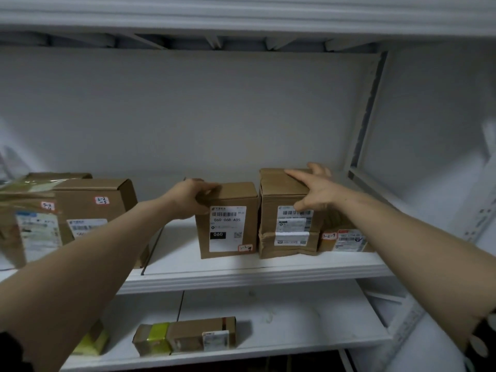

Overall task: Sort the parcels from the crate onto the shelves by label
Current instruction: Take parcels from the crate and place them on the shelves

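Left hand had its fingers curled over the top-left edge of the 060 parcel, thumb on the front face, a firm grip. Right hand lay splayed and mostly straight across the top front corner of the taller parcel, gripping nothing. Looked like bracing, so the neighbour wouldn't shift while the 060 parcel was squared up against it.

Both boxes stood on the middle shelf, right-hand bay, sides touching or nearly so; couldn't tell for sure. The 060 parcel stood upright with its long axis vertical and its shipping label facing out toward the aisle. Its red-edged tag sat at the bottom right corner and seemed to end in 9. The low parcel further right read 3-2-9, so probably the same slot group.

Label-out placement made sense for later reading. Parcels in the left bay carried other tags. One flat parcel lay on the lower shelf. Crate not in view.
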{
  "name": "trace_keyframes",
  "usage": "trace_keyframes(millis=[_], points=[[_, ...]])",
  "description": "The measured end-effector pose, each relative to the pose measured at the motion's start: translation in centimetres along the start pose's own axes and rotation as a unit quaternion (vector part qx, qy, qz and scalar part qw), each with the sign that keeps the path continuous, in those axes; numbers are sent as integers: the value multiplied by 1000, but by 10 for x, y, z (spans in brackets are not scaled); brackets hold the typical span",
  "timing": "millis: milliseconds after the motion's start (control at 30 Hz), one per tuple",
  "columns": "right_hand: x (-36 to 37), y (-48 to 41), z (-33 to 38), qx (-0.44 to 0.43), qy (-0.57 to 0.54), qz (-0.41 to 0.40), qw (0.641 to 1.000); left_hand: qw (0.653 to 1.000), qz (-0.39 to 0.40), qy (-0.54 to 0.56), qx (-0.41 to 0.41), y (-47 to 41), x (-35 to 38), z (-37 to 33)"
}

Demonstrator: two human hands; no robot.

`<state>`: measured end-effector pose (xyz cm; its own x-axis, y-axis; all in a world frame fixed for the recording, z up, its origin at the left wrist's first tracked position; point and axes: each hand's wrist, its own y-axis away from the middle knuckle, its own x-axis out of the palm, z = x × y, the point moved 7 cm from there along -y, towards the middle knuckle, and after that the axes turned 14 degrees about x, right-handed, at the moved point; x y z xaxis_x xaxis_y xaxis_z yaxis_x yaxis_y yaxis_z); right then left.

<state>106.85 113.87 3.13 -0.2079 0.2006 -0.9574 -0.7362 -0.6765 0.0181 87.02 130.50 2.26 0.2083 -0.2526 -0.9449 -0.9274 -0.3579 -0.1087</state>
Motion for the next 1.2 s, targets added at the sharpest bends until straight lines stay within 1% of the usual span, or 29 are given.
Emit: trace_keyframes(millis=[100,133,200,300,333,400,467,533,600,667,733,800,900,1000,1100,1200], points=[[-6,23,-1,11,-7,-51,999,1000,2,-22,-15,6,2,-1],[-7,32,-3,16,-5,-66,998,999,-7,-32,-19,9,-1,-3],[-9,53,-8,40,4,-88,995,998,-60,-27,-4,16,-12,-17],[-9,89,-20,83,-4,-111,990,980,-170,-12,103,28,-32,-55],[-8,103,-23,97,-10,-118,988,971,-191,-9,145,33,-34,-68],[-3,135,-31,141,-22,-133,981,953,-196,-1,232,44,-28,-96],[11,172,-41,205,-30,-128,970,935,-165,9,315,57,-8,-122],[33,214,-51,265,-30,-110,957,916,-118,22,382,70,22,-145],[55,258,-66,316,-34,-97,943,909,-48,26,413,85,57,-170],[74,308,-80,369,-42,-85,925,894,28,28,446,107,88,-201],[90,366,-94,429,-44,-70,899,874,88,29,477,132,117,-237],[103,431,-107,491,-43,-58,868,852,131,24,506,162,142,-274],[116,533,-119,573,-48,-49,817,812,193,27,550,223,174,-329],[131,628,-114,627,-98,-61,770,763,243,45,597,298,194,-380],[147,724,-94,669,-140,-83,725,708,285,64,643,384,205,-427],[164,831,-64,716,-164,-108,670,655,329,80,676,489,211,-469]])
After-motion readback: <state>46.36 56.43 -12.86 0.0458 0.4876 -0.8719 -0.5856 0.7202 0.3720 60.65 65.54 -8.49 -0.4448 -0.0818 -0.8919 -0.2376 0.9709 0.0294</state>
